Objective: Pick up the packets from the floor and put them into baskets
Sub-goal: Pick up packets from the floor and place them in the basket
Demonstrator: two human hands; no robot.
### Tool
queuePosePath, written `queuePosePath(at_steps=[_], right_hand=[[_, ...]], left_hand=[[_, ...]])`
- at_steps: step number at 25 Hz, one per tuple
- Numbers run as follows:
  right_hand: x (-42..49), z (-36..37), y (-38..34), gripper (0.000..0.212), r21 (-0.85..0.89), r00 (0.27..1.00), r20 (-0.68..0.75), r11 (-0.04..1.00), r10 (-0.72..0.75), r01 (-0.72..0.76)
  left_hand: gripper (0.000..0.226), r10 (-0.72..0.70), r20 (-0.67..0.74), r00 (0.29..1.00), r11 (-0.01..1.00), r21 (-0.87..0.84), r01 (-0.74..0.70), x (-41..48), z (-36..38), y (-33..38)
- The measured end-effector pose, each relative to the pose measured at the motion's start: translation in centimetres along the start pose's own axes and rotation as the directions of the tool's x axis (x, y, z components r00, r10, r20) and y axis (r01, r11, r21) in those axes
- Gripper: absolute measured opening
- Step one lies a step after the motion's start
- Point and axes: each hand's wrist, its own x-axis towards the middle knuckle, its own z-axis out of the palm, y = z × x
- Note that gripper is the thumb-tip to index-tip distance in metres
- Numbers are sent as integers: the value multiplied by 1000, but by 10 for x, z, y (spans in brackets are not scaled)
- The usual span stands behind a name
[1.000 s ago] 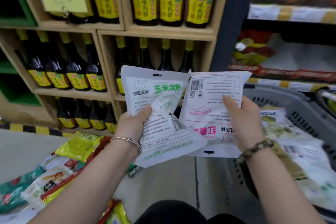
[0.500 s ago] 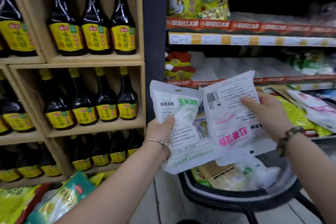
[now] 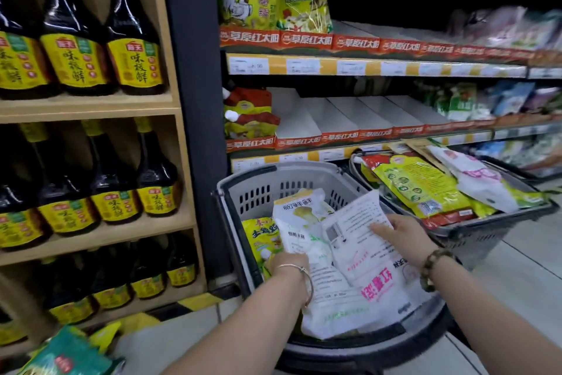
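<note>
My left hand (image 3: 289, 265) grips a white packet with green print (image 3: 322, 286), and my right hand (image 3: 401, 236) grips a white packet with pink print (image 3: 374, 271). Both packets are low inside the grey basket (image 3: 240, 189), over other packets there, among them a yellow one (image 3: 261, 237) and a white one with a plant picture (image 3: 301, 207). On the floor at the lower left lie a teal packet (image 3: 67, 356) and a yellow packet (image 3: 105, 335).
A second basket (image 3: 474, 230) heaped with yellow and white packets stands to the right. Wooden shelves of dark sauce bottles (image 3: 130, 43) fill the left. Store shelving (image 3: 365, 67) with packets runs behind the baskets. Tiled floor (image 3: 517, 277) lies to the right.
Both hands have carried the two white packets to the right and down, from chest height in front of the shelves into the grey basket. The view turned right with them.
</note>
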Motion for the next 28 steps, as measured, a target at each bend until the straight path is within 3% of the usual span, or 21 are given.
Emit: queuePosePath(at_steps=[3,6,9,10,12,13,14,16,21,24,28], right_hand=[[2,7,18,19,5,997,-77,1000,23,-23],[9,17,25,18,-198,991,-118,977,57,-80],[13,16,30,39,-391,987,-126,909,103,-144],[12,13,30,45,-420,990,-122,899,76,-121],[8,10,30,59,-580,993,-110,814,-49,-24],[6,11,31,65,-683,990,-82,730,-113,26],[4,14,33,71,-758,988,-30,648,-153,77],[1,24,38,81,-807,991,94,575,-96,132],[4,36,61,92,-825,943,248,559,223,85],[5,41,68,103,-845,879,307,530,365,75],[6,45,66,107,-867,839,322,492,439,76]], left_hand=[[36,8,-30,1000,999,37,-7,6,2,-6],[38,23,-129,991,995,101,-9,0,0,-9],[68,175,-159,972,958,253,-131,-8,-6,-9],[77,292,-128,948,883,416,-216,-14,-8,-6],[78,516,80,853,522,760,-387,-20,-9,-4],[74,515,208,831,363,826,-432,-20,-9,-5],[73,440,286,851,293,850,-438,-20,-7,-6],[76,232,344,910,278,873,-401,-17,-5,-12],[84,-12,354,935,152,925,-348,-19,0,-20],[84,-59,343,937,124,934,-334,-18,6,-25],[85,-66,331,941,94,941,-324,-14,9,-31]])
